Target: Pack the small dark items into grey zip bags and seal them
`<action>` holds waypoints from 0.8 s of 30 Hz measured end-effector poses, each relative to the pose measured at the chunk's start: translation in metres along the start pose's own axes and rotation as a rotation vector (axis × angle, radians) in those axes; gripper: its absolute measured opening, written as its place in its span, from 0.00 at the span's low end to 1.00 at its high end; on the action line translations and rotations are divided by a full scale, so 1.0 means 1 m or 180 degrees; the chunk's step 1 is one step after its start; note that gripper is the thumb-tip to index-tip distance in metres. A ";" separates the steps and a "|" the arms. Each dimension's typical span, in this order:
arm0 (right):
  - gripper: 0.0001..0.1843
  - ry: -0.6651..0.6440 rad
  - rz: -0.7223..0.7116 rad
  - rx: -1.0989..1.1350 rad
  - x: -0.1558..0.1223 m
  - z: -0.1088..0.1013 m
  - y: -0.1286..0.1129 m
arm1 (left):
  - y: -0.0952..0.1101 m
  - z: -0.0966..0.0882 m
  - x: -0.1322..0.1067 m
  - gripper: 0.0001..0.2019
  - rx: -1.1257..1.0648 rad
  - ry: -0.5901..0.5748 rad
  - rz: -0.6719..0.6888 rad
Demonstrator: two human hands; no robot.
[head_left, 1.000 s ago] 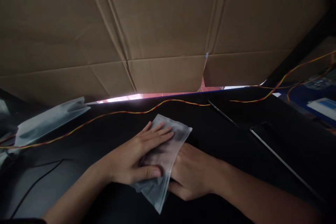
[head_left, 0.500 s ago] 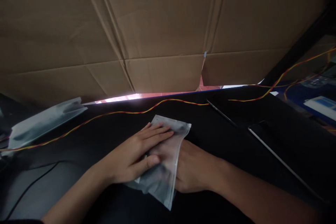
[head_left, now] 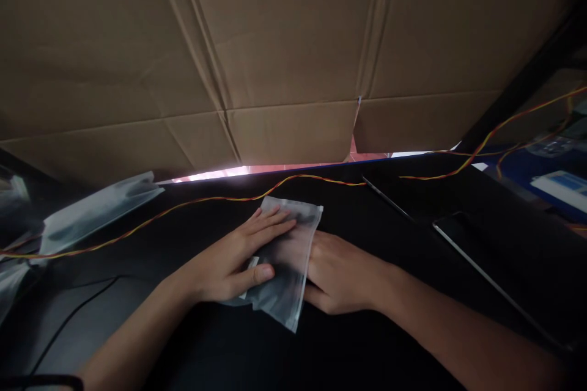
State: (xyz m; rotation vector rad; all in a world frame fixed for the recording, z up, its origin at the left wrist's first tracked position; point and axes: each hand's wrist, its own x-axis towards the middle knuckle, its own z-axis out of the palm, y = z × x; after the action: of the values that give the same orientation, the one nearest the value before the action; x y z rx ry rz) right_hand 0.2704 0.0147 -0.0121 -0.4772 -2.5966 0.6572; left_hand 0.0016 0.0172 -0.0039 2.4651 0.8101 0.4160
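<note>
A translucent zip bag (head_left: 287,290) lies over the dark table in front of me, its zip edge facing right. My left hand (head_left: 238,256) rests flat on top of it, fingers stretched out and thumb apart. From the right, my right hand (head_left: 342,272) reaches in at the zip edge. Its fingers show only as a blurred pinkish shape through the plastic, so I cannot tell whether they are inside the bag or under it, or whether they hold anything. A small white label (head_left: 251,269) is partly visible beside my left thumb.
Another translucent bag (head_left: 98,211) lies at the left. A red-yellow twisted wire (head_left: 238,198) crosses the back of the black table (head_left: 220,348). Two dark flat devices with light edges, one a tablet-like slab (head_left: 495,281), lie right. A cardboard sheet (head_left: 284,43) stands behind.
My right hand has shifted slightly up, and the bag's lower corner has risen with it. My left hand still lies on the bag. The whole view has tilted a little.
</note>
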 end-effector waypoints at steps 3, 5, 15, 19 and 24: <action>0.20 0.0289 -0.0142 0.0161 0.006 0.012 -0.003 | 0.001 -0.002 0.001 0.39 -0.0008 -0.0094 0.0099; 0.19 0.0570 -0.0114 0.0192 0.010 0.017 -0.003 | 0.005 -0.001 0.003 0.41 0.0035 -0.0080 0.0112; 0.22 0.0133 -0.0235 0.0365 0.006 0.010 0.001 | 0.005 -0.004 -0.003 0.33 -0.0383 0.0061 0.0107; 0.17 0.0022 -0.0163 0.0235 -0.001 -0.009 0.002 | -0.009 -0.009 -0.010 0.35 -0.0189 0.0048 -0.0116; 0.18 0.0561 0.0501 -0.0231 -0.011 -0.046 0.015 | -0.010 -0.013 -0.010 0.40 -0.0164 -0.0025 -0.0310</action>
State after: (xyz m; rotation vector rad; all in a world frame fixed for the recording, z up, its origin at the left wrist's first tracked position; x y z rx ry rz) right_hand 0.3049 0.0395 0.0131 -0.7343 -2.4401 0.5459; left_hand -0.0162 0.0231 -0.0001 2.3674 0.9008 0.3866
